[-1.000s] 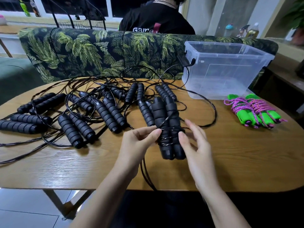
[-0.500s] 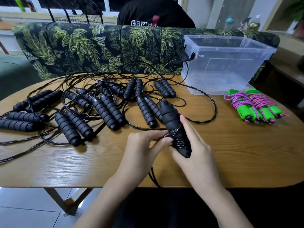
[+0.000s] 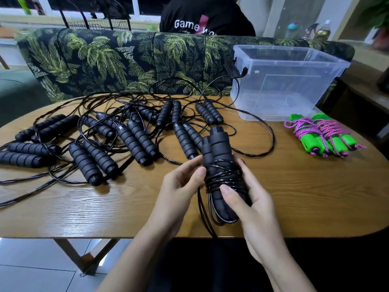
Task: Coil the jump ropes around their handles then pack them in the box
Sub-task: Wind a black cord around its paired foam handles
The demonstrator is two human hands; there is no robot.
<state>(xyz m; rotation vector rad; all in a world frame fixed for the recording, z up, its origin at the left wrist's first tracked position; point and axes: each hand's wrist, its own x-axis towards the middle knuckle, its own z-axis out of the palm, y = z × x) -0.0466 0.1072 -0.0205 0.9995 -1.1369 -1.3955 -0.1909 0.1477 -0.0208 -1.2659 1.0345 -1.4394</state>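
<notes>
Pair of black handles (image 3: 219, 150): I am holding two, side by side, in the lower centre of the frame, lifted just above the table (image 3: 305, 197).
Long axis: it is running from the lower centre up towards the middle of the frame. The far ends are pointing away from me and leaning slightly left.
Cord (image 3: 225, 178): it is crossing the middle of the two handles in several turns. Below them a slack loop is hanging, and strands are trailing down past the near edge of the table.
Right hand (image 3: 252, 209): I am gripping the pair from underneath, fingers curled around it and thumb pressing on top of the turns.
Left hand (image 3: 179, 186): my bent fingers and thumb are meeting at the left side of the pair. I cannot tell whether they are pinching a strand.
Loose handles (image 3: 136, 142): I am counting nine pairs lying across the left and middle of the frame, their cords tangling. The overlap in the middle is making that count unsure.
Green handles (image 3: 309, 142): one heap is lying at the right, wound in pink and purple rope. I cannot tell how many ropes are in it.
Box (image 3: 284, 91): one clear plastic box is standing open at the upper right, on the far edge of the table.
Behind: one palm-print sofa (image 3: 105, 60) is running across the top, and a person in a black shirt (image 3: 210, 20) is sitting beyond it.
</notes>
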